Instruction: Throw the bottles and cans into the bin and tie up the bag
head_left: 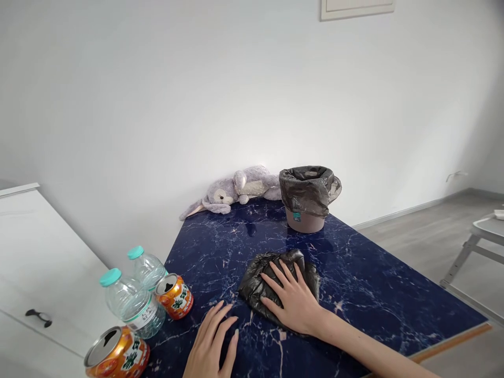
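My right hand (293, 302) lies flat with spread fingers on a crumpled black plastic bag (252, 283) in the middle of the table. Part of the bag is hidden under the palm. Left of it, my left hand (212, 344) hovers at or rests on the tabletop; I cannot tell which. Its fingers are stretched out and hold nothing. Near that hand stands an opened orange drink can (175, 299), with a second orange can (118, 354) closer to me. Two clear plastic bottles with turquoise caps, a nearer bottle (134, 304) and a farther bottle (147, 268), stand beside the cans.
A small bin (305, 223) lined with a dark bag stands toward the far end of the blue marbled table (220, 252). Beside it a purple plush rabbit (236, 189) lies against the wall. A white cabinet (43, 262) is at left, a pale chair (488, 231) at right.
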Demonstrator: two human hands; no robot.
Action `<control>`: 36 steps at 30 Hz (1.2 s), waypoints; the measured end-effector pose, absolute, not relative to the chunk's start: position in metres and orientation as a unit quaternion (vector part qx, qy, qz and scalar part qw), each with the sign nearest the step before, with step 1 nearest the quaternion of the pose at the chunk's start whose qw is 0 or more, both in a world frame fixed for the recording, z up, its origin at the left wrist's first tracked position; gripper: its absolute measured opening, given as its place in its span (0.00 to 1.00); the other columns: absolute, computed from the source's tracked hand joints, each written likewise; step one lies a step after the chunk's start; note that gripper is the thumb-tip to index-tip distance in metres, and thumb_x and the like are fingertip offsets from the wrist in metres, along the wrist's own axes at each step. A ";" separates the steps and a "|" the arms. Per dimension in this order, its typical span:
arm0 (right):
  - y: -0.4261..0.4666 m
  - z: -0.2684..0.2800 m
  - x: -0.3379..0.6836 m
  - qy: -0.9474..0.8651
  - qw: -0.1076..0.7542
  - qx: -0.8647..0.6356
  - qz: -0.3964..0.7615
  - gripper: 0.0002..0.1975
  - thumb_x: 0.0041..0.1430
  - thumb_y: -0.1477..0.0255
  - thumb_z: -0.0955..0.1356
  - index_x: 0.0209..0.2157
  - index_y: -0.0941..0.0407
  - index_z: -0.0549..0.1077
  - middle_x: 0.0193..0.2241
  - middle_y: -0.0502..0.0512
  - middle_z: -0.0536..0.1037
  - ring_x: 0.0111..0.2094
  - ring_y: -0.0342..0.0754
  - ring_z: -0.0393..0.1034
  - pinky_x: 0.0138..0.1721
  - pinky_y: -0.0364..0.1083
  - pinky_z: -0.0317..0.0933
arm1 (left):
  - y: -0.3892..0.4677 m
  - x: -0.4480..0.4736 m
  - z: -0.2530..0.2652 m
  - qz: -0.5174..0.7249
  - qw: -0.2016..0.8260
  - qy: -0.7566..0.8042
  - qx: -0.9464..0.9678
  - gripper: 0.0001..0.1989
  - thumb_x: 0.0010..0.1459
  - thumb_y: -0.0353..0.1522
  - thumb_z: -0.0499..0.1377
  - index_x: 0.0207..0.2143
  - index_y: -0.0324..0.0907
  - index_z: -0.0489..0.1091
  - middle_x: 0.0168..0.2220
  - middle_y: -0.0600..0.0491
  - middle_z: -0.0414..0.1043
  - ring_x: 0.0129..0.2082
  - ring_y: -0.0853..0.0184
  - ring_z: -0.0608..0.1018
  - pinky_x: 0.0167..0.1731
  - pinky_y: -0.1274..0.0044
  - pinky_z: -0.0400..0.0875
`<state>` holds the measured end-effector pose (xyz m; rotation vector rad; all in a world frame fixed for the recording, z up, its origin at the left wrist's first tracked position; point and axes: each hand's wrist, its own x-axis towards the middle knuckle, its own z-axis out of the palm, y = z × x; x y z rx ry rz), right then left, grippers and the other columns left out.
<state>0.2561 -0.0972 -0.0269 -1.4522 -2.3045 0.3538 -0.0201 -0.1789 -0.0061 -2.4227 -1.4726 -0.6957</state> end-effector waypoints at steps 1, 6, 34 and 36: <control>-0.097 -0.027 0.256 -0.820 0.195 -0.524 0.125 0.37 0.72 0.41 0.52 0.75 0.41 0.54 0.77 0.52 0.44 0.77 0.67 0.32 0.72 0.76 0.27 | -0.178 -0.020 -0.006 -0.235 0.108 -0.501 -0.826 0.16 0.72 0.39 0.57 0.59 0.52 0.74 0.63 0.50 0.76 0.64 0.52 0.76 0.58 0.57 0.79; -0.090 -0.033 0.262 -0.802 0.198 -0.553 0.102 0.39 0.71 0.40 0.52 0.75 0.43 0.54 0.77 0.53 0.46 0.77 0.68 0.33 0.72 0.75 0.27 | -0.177 -0.020 -0.004 -0.226 0.086 -0.516 -0.822 0.15 0.72 0.41 0.57 0.57 0.54 0.76 0.59 0.51 0.79 0.61 0.52 0.80 0.54 0.60 0.82; -0.111 -0.015 0.301 -0.858 0.169 -0.464 0.142 0.33 0.76 0.47 0.53 0.76 0.36 0.41 0.78 0.46 0.31 0.77 0.64 0.20 0.72 0.75 0.26 | -0.174 -0.025 -0.012 -0.216 0.076 -0.532 -0.815 0.18 0.73 0.43 0.54 0.59 0.54 0.75 0.61 0.51 0.78 0.60 0.53 0.80 0.53 0.61 0.82; -0.113 -0.009 0.297 -0.868 0.166 -0.439 0.162 0.33 0.76 0.47 0.54 0.76 0.35 0.39 0.77 0.45 0.28 0.76 0.65 0.19 0.72 0.76 0.25 | -0.174 -0.025 -0.011 -0.215 0.080 -0.532 -0.815 0.18 0.72 0.44 0.54 0.59 0.54 0.75 0.61 0.51 0.78 0.59 0.54 0.81 0.52 0.62 0.83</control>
